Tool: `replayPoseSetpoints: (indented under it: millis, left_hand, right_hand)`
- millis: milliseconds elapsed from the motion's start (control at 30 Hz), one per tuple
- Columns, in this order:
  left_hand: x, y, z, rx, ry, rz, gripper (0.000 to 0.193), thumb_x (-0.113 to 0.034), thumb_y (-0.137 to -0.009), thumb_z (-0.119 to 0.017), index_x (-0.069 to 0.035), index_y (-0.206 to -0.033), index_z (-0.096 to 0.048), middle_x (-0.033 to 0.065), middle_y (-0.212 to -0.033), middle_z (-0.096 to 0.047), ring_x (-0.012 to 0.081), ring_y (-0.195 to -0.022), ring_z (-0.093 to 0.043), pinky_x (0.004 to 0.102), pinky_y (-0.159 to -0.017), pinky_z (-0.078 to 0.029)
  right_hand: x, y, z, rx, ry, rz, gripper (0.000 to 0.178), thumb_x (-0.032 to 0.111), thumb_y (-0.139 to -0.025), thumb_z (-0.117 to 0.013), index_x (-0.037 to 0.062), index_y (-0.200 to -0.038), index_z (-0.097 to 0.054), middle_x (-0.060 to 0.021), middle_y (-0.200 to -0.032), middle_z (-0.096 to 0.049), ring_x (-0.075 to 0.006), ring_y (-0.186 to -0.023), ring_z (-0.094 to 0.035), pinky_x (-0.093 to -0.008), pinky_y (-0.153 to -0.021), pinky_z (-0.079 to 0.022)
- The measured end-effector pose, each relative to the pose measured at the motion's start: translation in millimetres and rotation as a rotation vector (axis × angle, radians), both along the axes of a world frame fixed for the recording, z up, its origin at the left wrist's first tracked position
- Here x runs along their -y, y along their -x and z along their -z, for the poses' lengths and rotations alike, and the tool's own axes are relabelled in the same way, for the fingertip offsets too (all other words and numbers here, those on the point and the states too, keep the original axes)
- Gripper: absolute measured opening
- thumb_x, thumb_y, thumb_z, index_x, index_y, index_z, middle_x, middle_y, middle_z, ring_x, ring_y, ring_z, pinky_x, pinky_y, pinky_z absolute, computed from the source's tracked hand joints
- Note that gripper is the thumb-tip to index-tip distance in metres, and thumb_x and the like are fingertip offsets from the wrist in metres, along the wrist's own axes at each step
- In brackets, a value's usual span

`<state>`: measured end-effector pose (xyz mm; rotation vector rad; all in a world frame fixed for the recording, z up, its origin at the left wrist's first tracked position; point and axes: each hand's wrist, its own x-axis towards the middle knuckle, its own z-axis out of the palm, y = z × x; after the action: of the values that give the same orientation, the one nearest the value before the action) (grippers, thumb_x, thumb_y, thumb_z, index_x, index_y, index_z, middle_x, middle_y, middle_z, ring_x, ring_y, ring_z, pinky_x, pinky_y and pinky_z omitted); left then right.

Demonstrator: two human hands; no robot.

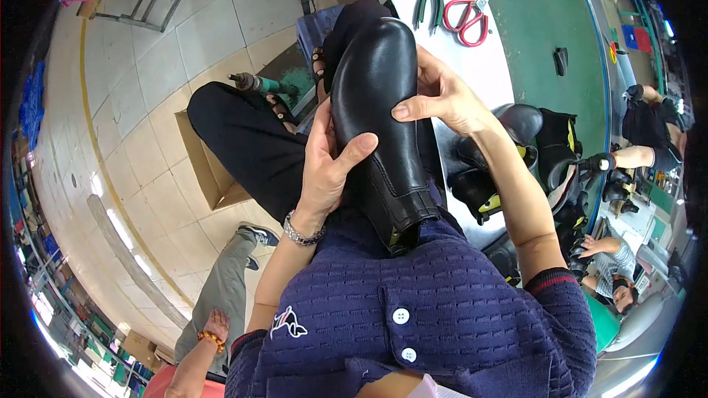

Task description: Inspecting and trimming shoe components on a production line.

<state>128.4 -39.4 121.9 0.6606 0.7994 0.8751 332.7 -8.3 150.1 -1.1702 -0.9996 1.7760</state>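
Note:
A shiny black leather ankle boot (376, 74) lies over my lap, its rounded toe pointing away from me and its opening near my shirt. My left hand (330, 158) grips the boot's left side, thumb on top and fingers wrapped underneath. On the other side, my right hand (442, 96) clasps the boot with its thumb pressed on the upper and its fingers partly hidden behind the edge. Beyond the boot, on the white tabletop (479, 66), lie green-handled pliers (429, 0) and red-handled scissors (468, 21).
Several black boots with yellow inside, such as this boot (557, 140), crowd the table to my right. A green conveyor surface (531, 29) runs past it. An open cardboard box (203, 169) stands on the floor to the left. Other people are nearby, one standing at lower left (225, 295).

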Motion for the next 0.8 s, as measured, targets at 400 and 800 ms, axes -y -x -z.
replayPoseSetpoints:
  millis: [400,800]
  left_hand:
    - [-27.9,13.4,10.2,-0.067,-0.017,0.073,0.053,-0.015,-0.076,-0.079,0.0,-0.118,-0.049,0.0062,-0.107,-0.059,0.014,-0.102,-0.056,0.028,-0.094,-0.042]
    - [-54.0,29.6,-1.6,-0.168,-0.032,0.195,0.05,-0.021,-0.075,-0.081,0.002,-0.111,-0.055,0.008,-0.099,-0.064,0.0114,-0.086,-0.062,0.0244,-0.083,-0.05]
  right_hand:
    - [-5.8,9.3,5.2,0.156,-0.006,-0.034,0.073,0.012,-0.073,-0.08,0.0033,-0.134,-0.041,-0.0079,-0.108,-0.062,-0.0144,-0.1,-0.059,-0.0286,-0.091,-0.046]
    - [-23.7,3.3,1.6,0.001,0.036,-0.192,0.081,0.001,-0.067,-0.081,0.0025,-0.137,-0.04,-0.0085,-0.11,-0.064,-0.0177,-0.1,-0.062,-0.0301,-0.091,-0.049]
